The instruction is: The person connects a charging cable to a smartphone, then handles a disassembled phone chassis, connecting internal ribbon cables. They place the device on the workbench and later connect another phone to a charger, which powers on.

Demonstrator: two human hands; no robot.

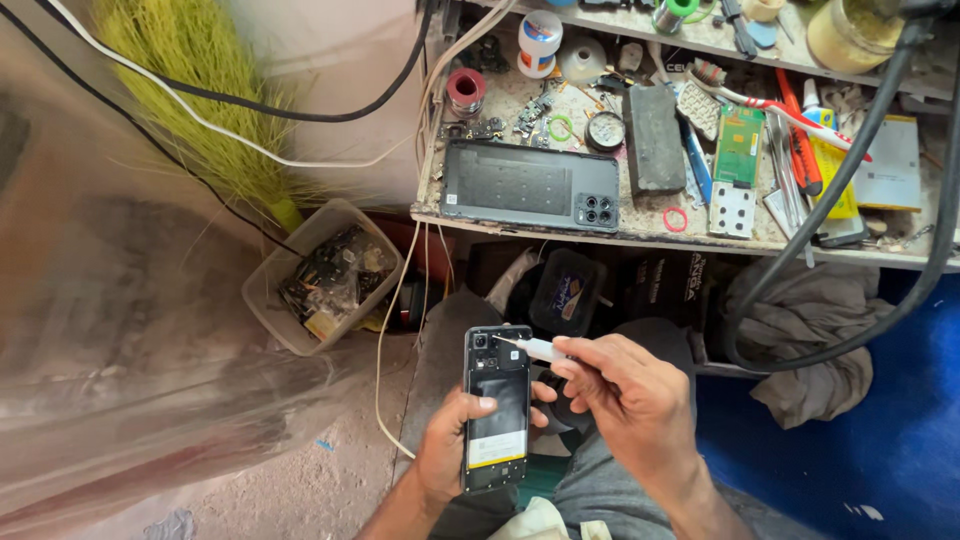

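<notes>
Left hand (450, 455): grips opened phone (497, 405), lower centre, upright.
Right hand (630, 400): pinches white tool (530, 348); tip at phone's top.
Bench (560, 225): back cover (530, 186), upper centre.

Black opened phone (497, 405) with yellow strip, white tool (535, 348), green circuit board (739, 146), blue cloth (880, 440)

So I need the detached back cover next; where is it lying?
In the head view the grey back cover lies flat at the front left edge of the cluttered workbench, left of a dark rectangular block, above the opened phone.
</notes>
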